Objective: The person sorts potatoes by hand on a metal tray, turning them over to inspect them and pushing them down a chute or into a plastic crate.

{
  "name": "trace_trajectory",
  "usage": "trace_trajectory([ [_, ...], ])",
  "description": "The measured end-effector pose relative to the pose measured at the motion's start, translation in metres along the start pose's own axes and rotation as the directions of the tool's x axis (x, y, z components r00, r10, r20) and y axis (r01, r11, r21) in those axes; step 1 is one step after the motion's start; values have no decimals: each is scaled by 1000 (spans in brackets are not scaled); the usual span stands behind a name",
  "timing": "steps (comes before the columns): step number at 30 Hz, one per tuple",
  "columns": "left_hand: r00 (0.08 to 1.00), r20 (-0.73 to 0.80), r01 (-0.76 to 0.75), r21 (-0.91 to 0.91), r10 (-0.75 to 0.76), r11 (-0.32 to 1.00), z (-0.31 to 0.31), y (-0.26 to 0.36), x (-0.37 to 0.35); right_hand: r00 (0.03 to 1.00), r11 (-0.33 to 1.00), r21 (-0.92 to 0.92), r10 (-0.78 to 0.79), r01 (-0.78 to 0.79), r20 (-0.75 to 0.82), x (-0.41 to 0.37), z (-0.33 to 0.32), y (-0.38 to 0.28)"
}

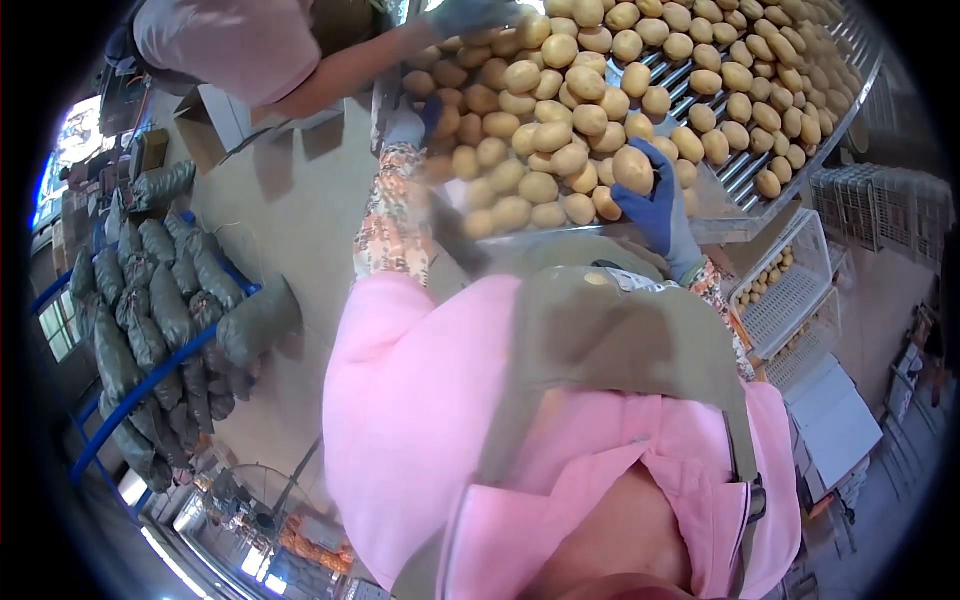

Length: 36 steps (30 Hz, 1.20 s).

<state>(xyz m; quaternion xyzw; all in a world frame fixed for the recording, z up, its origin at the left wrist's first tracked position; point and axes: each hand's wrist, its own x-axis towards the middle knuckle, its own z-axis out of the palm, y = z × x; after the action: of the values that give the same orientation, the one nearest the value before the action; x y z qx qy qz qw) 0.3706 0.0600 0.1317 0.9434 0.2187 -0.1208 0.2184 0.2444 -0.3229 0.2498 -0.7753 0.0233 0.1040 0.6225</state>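
From afar, I see the right hand (658, 208) gripping a potato (631, 170) at the roller table's (728, 230) near side; I judge it firm, light, bruisable, best cupped round its middle; the left hand (408, 126), at the table's left end, is blurred; I can't tell its grip.

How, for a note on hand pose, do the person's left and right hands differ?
The right hand curls around a potato; the left hand's grip cannot be made out. The left hand is at the pile's left edge, the right hand at its near side. Both wear blue-and-grey gloves and floral sleeves.
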Motion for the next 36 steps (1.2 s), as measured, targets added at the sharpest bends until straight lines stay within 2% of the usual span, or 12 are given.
trace_trajectory([
  [3, 972, 215, -64, -152, 97, 986, 11, -33, 18, 1000, 995, 100, 16, -16, -1, -3, 1, 8],
  [6, 991, 20, -107, -501, 135, 859, -14, 23, -80, 999, 987, 155, 31, -36, 36, -6, 6, 6],
  [8, 952, -154, -221, 249, 264, 943, 29, 4, -82, 992, 944, 316, 68, -99, 107, -10, 15, 2],
  [16, 971, -154, -197, -99, 181, 975, 11, 24, -82, 995, 999, 47, -17, 12, 99, 3, 28, -1],
  [18, 962, -74, -268, -434, 263, 860, 2, 28, -93, 995, 1000, 6, -30, 29, 93, 4, 26, -2],
  [19, 932, 166, 23, -914, 321, 405, 1, 29, -91, 995, 999, -1, -32, 33, 94, 4, 25, -3],
  [20, 813, 302, 440, -879, 498, -185, -1, 31, -91, 995, 999, -11, -33, 34, 90, 3, 24, -2],
  [26, 902, 306, 109, -843, 304, 526, 0, 95, -33, 999, 998, -33, -49, 49, 21, -2, 19, 4],
  [28, 945, 0, -296, -419, 326, 858, 15, 120, -25, 998, 998, -6, -57, 57, -21, -2, 19, -1],
  [30, 949, 7, -288, -378, 314, 880, 33, 133, -30, 998, 999, 23, 33, -32, -54, -4, 17, -8],
  [33, 888, 26, -215, -859, 459, 465, 56, 141, -75, 997, 995, 91, -23, 30, -72, -7, 13, -11],
  [36, 717, -290, -661, -571, 633, 487, 16, 152, -161, 998, 986, 165, -11, 21, -62, -8, 14, -13],
])
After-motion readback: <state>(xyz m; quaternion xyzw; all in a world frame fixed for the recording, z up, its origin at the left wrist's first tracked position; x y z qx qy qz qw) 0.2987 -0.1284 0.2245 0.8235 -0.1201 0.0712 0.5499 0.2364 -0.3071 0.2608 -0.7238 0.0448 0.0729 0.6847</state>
